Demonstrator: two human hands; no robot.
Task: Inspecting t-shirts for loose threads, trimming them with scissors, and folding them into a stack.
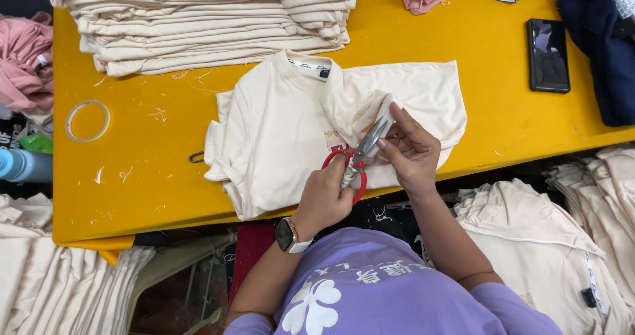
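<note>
Scissors [357, 160] with red handles sit closed in the left hand's [324, 199] grip near the desk's [152, 176] front edge, blades slanting up-right to the cream shirt [278, 130] fold pinched by the right hand [413, 151], which touches the tips.

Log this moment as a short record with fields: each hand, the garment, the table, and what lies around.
left hand: grips red-handled scissors, blades toward the fabric
right hand: pinches a fold of the cream shirt at the blades
cream shirt: lies flat, collar away from the person
table: yellow, with thread scraps
around: stack of folded cream shirts, tape ring, black phone
</note>
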